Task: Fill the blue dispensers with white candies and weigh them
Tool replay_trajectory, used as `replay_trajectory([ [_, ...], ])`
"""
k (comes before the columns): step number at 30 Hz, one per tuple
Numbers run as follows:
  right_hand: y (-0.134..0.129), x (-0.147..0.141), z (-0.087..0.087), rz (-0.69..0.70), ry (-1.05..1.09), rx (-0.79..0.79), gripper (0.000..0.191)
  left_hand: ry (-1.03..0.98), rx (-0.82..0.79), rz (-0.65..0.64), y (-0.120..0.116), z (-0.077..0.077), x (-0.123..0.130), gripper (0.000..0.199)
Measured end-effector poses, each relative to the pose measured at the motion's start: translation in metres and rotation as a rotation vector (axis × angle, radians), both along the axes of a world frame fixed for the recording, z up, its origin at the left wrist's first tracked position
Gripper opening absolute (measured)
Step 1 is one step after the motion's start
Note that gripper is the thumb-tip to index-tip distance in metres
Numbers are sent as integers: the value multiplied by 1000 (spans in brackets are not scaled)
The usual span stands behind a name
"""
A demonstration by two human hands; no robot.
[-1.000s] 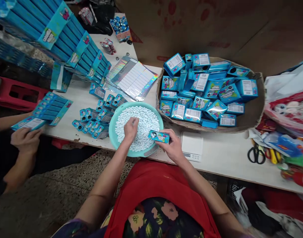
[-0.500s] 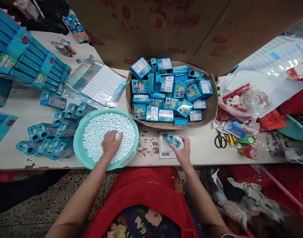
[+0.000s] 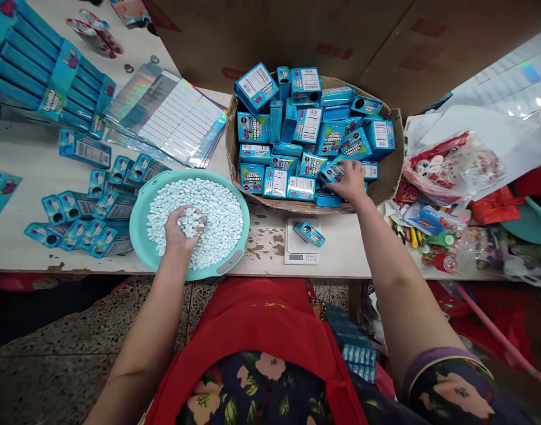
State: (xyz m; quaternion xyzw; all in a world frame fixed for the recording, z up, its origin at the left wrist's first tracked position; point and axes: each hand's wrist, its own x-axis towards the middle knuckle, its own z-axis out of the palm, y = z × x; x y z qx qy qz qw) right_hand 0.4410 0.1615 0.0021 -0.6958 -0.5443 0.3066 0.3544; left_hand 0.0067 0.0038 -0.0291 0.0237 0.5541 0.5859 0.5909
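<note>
Small white candies fill a turquoise basin (image 3: 241, 251). My left hand (image 3: 182, 230) is palm up over them, fingers curled round a heap of the candies. To the right, a cardboard tray (image 3: 319, 208) holds several blue candy boxes. My right hand (image 3: 352, 182) reaches into its front part, fingers closed on one blue box (image 3: 333, 170). A blue box with a round hole (image 3: 312, 234) lies on a white digital scale (image 3: 297, 258), in front of the tray.
At the left are several blue boxes (image 3: 91, 236), bundled blue packs (image 3: 58, 82) and holographic sheets (image 3: 177, 118). A large cardboard box (image 3: 288, 35) stands behind the tray. At the right lie a plastic bag (image 3: 452, 168), yellow scissors (image 3: 414, 236) and wrappers.
My right hand has moved from beside the scale up to the tray and taken hold of a blue box. My left hand has turned palm up with candies in it. The view has shifted slightly.
</note>
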Motion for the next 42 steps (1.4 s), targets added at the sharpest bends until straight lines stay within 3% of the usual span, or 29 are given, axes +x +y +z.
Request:
replay_trajectory([
  [4, -31, 6, 39, -72, 417, -43, 43, -201, 30, 57, -5, 13, -12, 18],
  [6, -58, 5, 65, -32, 659, -82, 46, -208, 28, 104, -5, 16, -14, 22],
  [9, -97, -15, 94, 77, 884, -55, 56, -245, -80, 104, 1, 12, -10, 22],
  [11, -115, -42, 100, 86, 936, -33, 57, -311, -91, 79, 6, 7, -6, 17],
  [14, -129, -94, 90, 77, 837, -6, 53, -368, -80, 56, 12, 5, 0, 16],
  [16, -136, -130, 77, 146, 692, -30, 53, -374, -101, 41, 13, 13, 1, 16],
  [19, -148, -180, 55, 379, 431, -74, 44, -345, -17, 27, 9, 42, 2, 16],
  [22, -158, -220, 38, 575, 208, 4, 37, -259, 153, 22, 4, 76, 7, 18],
  [25, -162, -247, 31, 687, 76, 69, 33, -116, 285, 92, 2, 95, 14, 21],
  [32, -162, -269, 29, 694, -9, 69, 32, 82, 353, 222, 1, 85, 19, 23],
  [42, -164, -268, 32, 663, -8, 134, 22, 217, 305, 232, 7, 84, 30, 29],
])
